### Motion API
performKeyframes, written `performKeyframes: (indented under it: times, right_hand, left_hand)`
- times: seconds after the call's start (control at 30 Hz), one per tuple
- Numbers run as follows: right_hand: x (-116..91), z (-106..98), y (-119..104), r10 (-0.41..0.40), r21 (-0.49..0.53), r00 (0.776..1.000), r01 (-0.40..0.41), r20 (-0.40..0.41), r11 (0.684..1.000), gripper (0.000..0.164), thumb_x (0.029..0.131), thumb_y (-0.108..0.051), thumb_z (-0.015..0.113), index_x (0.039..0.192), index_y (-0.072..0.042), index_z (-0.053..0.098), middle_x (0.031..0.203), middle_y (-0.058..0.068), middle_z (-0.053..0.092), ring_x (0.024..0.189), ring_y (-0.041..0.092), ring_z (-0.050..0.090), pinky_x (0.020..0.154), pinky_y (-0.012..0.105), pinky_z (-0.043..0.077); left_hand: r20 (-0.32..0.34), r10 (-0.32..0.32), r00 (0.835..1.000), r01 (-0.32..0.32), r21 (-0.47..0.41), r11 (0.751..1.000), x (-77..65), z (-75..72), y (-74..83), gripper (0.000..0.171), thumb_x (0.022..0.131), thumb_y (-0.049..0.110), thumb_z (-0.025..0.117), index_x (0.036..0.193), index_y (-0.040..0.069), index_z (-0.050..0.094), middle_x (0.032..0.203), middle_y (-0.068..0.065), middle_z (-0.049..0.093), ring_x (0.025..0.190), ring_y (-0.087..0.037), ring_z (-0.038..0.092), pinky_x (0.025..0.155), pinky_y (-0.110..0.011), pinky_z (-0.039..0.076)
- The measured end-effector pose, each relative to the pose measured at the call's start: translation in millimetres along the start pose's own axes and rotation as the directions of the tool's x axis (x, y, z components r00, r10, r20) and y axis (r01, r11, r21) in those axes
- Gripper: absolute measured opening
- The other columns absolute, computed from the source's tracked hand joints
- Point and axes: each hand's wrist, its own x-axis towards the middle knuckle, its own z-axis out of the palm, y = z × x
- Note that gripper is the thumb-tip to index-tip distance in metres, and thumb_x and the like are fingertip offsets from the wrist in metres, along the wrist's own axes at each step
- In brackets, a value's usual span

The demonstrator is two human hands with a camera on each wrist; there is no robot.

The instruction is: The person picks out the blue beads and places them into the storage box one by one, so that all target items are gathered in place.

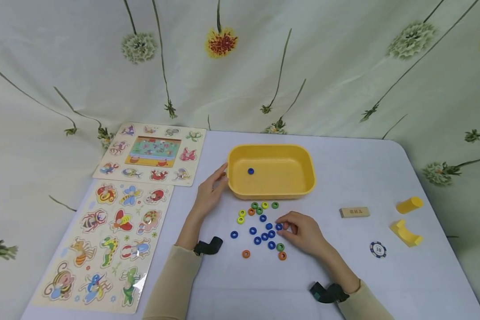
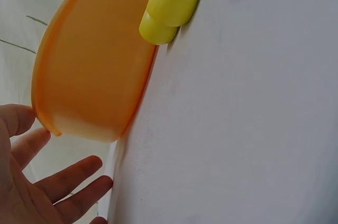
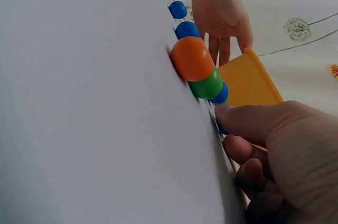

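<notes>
Pinching one blue ring [image 1: 279, 226], the right hand [image 1: 304, 233] has eight more [image 1: 265, 237], four green [image 1: 280, 246], three yellow [image 1: 240, 220], three orange [image 1: 246, 254] nearby; the relaxed left hand [image 1: 209, 194] touches one tray [image 1: 282, 171].

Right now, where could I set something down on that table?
Bare: beyond the wooden block, right of the yellow tray; also between the sleeves. Crowded: in front of the tray, where rings lie beside the right hand.
</notes>
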Motion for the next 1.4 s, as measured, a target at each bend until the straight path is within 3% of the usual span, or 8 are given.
performKeyframes:
  times: [0.2,0.37,0.5,0.77,0.97,1.13,1.27,1.4]
  right_hand:
    - [17.4,-23.5,-17.2,-0.035,0.149,0.998,0.043,-0.058,0.988,0.019,0.078,-0.02,0.067,0.096,-0.016,0.064,0.072,-0.008,0.052,0.058,0.008,0.042,0.048,0.018,0.035]
    - [66.3,-47.2,-26.8,-0.108,0.076,0.987,0.117,-0.117,0.99,0.02,0.078,-0.017,0.067,0.096,-0.011,0.063,0.074,-0.004,0.054,0.059,0.009,0.042,0.05,0.02,0.036]
    - [109.7,-45.1,-23.3,-0.014,-0.018,0.994,0.012,-0.106,1.0,0.017,0.078,-0.02,0.067,0.094,-0.014,0.063,0.073,-0.004,0.054,0.06,0.011,0.043,0.051,0.021,0.036]
    - [164.6,-22.3,-11.8,0.187,-0.125,0.979,-0.176,0.084,0.976,0.015,0.081,-0.023,0.063,0.093,-0.014,0.061,0.075,0.0,0.056,0.065,0.016,0.048,0.057,0.026,0.039]
    - [177.9,-9.7,-7.1,0.241,-0.178,0.95,-0.207,0.201,0.962,0.016,0.08,-0.022,0.065,0.093,-0.013,0.061,0.079,0.001,0.057,0.072,0.016,0.051,0.065,0.026,0.042]
    - [178.7,-4.7,-7.2,0.214,-0.166,0.944,-0.176,0.252,0.97,0.02,0.082,-0.02,0.062,0.101,-0.011,0.06,0.079,0.002,0.055,0.073,0.017,0.049,0.065,0.026,0.041]
    - [173.7,-8.2,-10.0,0.208,-0.128,0.952,-0.183,0.224,0.975,0.026,0.082,-0.019,0.063,0.106,-0.012,0.06,0.082,0.001,0.057,0.074,0.016,0.05,0.066,0.026,0.041]
    - [158.7,-17.3,-13.8,0.191,-0.065,0.975,-0.184,0.115,0.981,0.028,0.081,-0.022,0.063,0.108,-0.015,0.059,0.081,-0.002,0.058,0.069,0.016,0.049,0.061,0.026,0.041]
  left_hand:
    - [0.003,0.006,1.0,-0.006,0.008,1.0,-0.5,-0.3,0.7,0.045,0.091,0.036,0.045,0.133,0.043,0.033,0.132,0.0,0.047,0.124,-0.02,0.04,0.104,-0.044,0.027]
    - [-0.004,-0.021,1.0,0.021,0.0,1.0,-1.1,-0.7,0.4,0.044,0.091,0.037,0.045,0.131,0.046,0.032,0.129,0.0,0.049,0.125,-0.02,0.038,0.104,-0.045,0.026]
    - [0.004,-0.041,0.999,0.041,-0.011,0.999,-1.4,-0.7,-0.2,0.044,0.091,0.037,0.045,0.131,0.046,0.033,0.129,-0.001,0.049,0.127,-0.02,0.035,0.105,-0.044,0.025]
    - [-0.014,-0.029,0.999,0.029,0.005,1.0,-2.0,-0.1,-0.7,0.043,0.09,0.037,0.046,0.131,0.045,0.035,0.125,-0.001,0.052,0.125,-0.02,0.037,0.105,-0.043,0.025]
    - [-0.014,-0.015,1.0,0.015,0.02,1.0,-2.1,-0.9,0.2,0.043,0.091,0.035,0.045,0.132,0.044,0.034,0.127,-0.002,0.051,0.126,-0.021,0.037,0.105,-0.045,0.024]
    - [-0.017,0.007,1.0,-0.007,0.022,1.0,-2.2,-0.9,1.4,0.043,0.091,0.035,0.045,0.132,0.043,0.034,0.127,-0.002,0.051,0.126,-0.021,0.037,0.104,-0.046,0.025]
    - [-0.024,0.017,1.0,-0.017,0.02,1.0,-2.4,-1.0,1.1,0.044,0.091,0.034,0.046,0.133,0.041,0.035,0.125,-0.003,0.052,0.125,-0.021,0.038,0.104,-0.045,0.026]
    - [-0.023,0.012,1.0,-0.011,0.017,1.0,-2.7,-0.6,0.1,0.044,0.091,0.034,0.046,0.132,0.043,0.034,0.124,-0.003,0.053,0.125,-0.022,0.038,0.104,-0.045,0.026]
